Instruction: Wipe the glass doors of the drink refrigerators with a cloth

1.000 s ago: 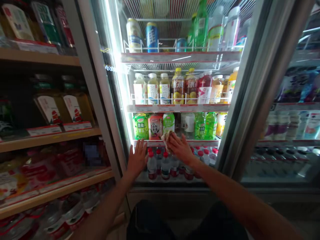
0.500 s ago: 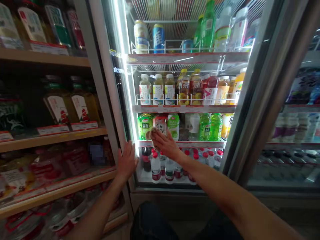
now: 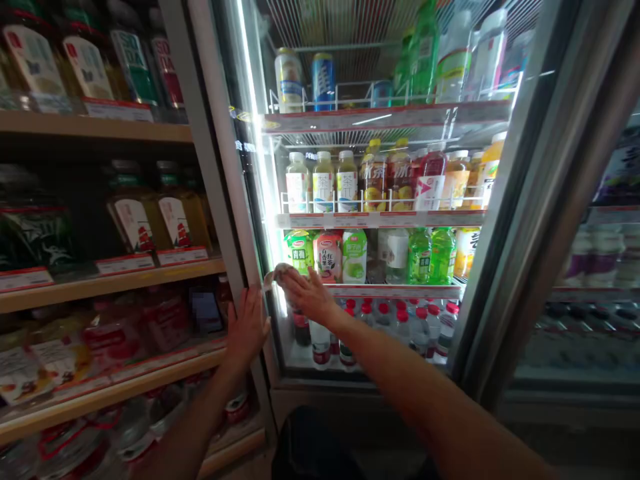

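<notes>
A glass fridge door stands in front of me, with lit shelves of drinks behind it. My right hand presses a crumpled cloth against the glass near the door's left edge. The cloth sticks out past the fingertips, and part of it is hidden under them. My left hand lies flat with its fingers stretched upward on the metal frame at the left of the door, holding nothing. Behind the glass by my right hand are a red tea carton and a green carton.
On the left, a wooden shelf carries several bottles with price tags. A phone-like dark device stands on the shelf below. A thick metal door post rises on the right, with another fridge beyond it.
My right hand has slid the cloth left across the glass to the door's edge. The view has shifted slightly; my left hand stays on the frame.
</notes>
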`<state>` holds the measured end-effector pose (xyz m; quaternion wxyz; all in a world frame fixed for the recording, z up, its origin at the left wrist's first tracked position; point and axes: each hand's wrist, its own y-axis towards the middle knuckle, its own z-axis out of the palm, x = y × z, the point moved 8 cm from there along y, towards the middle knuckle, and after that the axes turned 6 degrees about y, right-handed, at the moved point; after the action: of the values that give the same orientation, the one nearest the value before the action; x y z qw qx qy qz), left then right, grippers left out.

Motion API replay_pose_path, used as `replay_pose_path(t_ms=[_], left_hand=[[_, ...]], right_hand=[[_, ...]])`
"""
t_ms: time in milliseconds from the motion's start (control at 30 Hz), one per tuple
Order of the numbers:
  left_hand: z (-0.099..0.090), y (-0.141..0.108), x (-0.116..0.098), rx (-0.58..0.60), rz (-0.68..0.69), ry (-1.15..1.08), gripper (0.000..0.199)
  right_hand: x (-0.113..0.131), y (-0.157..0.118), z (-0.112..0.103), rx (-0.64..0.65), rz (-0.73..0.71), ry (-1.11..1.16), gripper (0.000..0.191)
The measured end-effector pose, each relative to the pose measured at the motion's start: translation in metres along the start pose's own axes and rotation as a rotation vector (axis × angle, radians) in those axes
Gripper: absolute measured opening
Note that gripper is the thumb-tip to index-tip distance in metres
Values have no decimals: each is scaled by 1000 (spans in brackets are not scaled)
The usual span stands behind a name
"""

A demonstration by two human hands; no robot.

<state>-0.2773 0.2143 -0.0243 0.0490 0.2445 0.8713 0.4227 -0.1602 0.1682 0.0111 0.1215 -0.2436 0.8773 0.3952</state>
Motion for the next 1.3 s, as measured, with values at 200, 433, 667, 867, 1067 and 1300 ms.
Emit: replay_pose_path(t_ms=[200,433,667,867,1067,1300], left_hand=[[-4,-3,6,-36,15,49,58],[-8,3,7,-40,-1,17,62],[-17,15,-21,-90,57,-59,62],[-26,29,-37,-101,72,-72,59],[-44,38,-82,-192,134,-148,60],[-104,47,-147,-367,328,-499,65]], right_hand=[[39,-22,28,52,-144,-38,39],[-15,5,-25,-76,8,-41,42],[-29,-38,-41,-148,-52,-135,36],[-89,-39,-87,-166,135,-190,35],[-114,-55,-105,-143,220,-137,33],[-97,-58,-106,67,391,416,26]])
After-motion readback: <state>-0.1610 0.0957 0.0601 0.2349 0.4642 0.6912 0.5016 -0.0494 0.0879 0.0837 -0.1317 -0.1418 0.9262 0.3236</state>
